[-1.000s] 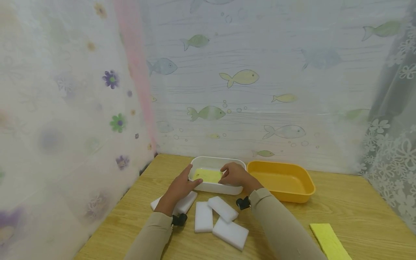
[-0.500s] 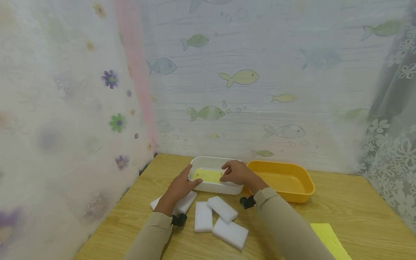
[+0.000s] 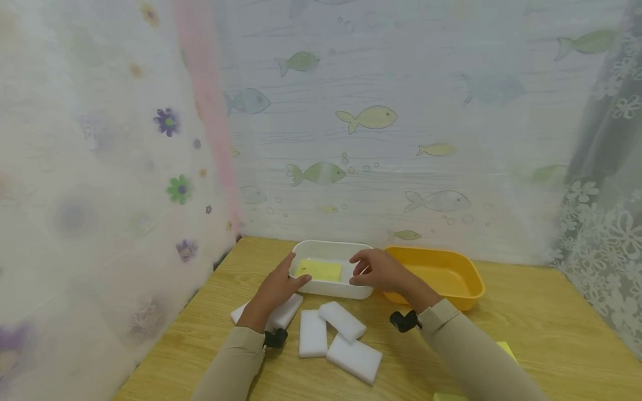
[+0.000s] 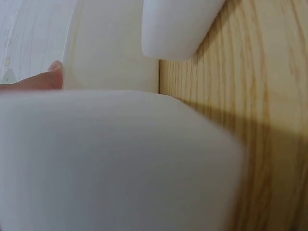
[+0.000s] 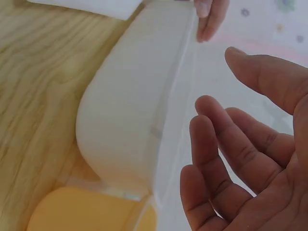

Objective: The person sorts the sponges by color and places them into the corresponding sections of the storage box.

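My left hand (image 3: 278, 284) rests at the left end of a white plastic tub (image 3: 331, 289), its thumb stretched along the near rim and its fingers against the left side. Inside the tub a flat yellow rectangular pad (image 3: 321, 270) lies toward the left, with a small dark mark on it. My right hand (image 3: 383, 270) hovers over the tub's right end. In the right wrist view its fingers (image 5: 204, 139) are loosely bent, the thumb apart from them, and nothing is held. The left wrist view shows the tub's outer wall (image 4: 110, 48) and the left thumb at the rim.
Several white sponge blocks (image 3: 313, 334) lie in front of the tub, some overlapping, one partly under my left wrist. An orange tub (image 3: 451, 278) stands right beside the white one. Yellow material (image 3: 506, 350) shows past my right sleeve, mostly hidden. Patterned curtains (image 3: 371, 167) hang behind the table.
My right hand has drawn away from the yellow pad, up and to the right, and its fingers have loosened. The right forearm now covers more of the yellow material. The left hand has stayed put.
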Action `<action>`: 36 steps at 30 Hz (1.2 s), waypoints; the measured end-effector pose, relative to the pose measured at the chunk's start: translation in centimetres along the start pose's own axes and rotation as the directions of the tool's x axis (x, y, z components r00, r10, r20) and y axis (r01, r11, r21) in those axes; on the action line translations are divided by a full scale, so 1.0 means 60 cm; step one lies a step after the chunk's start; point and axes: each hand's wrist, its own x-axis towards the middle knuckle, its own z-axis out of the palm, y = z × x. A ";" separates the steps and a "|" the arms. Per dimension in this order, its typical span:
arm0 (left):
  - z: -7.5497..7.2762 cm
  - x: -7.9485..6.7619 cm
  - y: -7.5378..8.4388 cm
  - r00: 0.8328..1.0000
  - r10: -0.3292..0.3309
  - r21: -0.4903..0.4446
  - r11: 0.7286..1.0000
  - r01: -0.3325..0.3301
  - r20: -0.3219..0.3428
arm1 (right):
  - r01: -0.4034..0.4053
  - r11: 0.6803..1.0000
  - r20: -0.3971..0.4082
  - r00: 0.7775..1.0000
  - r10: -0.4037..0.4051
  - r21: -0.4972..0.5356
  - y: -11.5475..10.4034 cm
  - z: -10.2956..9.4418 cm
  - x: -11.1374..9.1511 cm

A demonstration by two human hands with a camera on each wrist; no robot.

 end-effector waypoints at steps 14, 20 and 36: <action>0.006 0.008 0.005 1.000 0.019 -0.014 1.000 -0.018 0.023 | 0.084 0.996 -0.094 0.992 -0.087 -0.039 0.005 -0.054 -0.166; 0.008 0.005 0.004 1.000 0.011 -0.011 1.000 -0.011 0.024 | 0.059 0.996 -0.115 0.991 -0.067 -0.073 0.026 -0.071 -0.240; 0.002 0.001 -0.001 0.999 -0.013 -0.016 1.000 0.013 0.037 | -0.016 0.989 -0.089 0.996 0.003 -0.147 0.103 -0.096 -0.420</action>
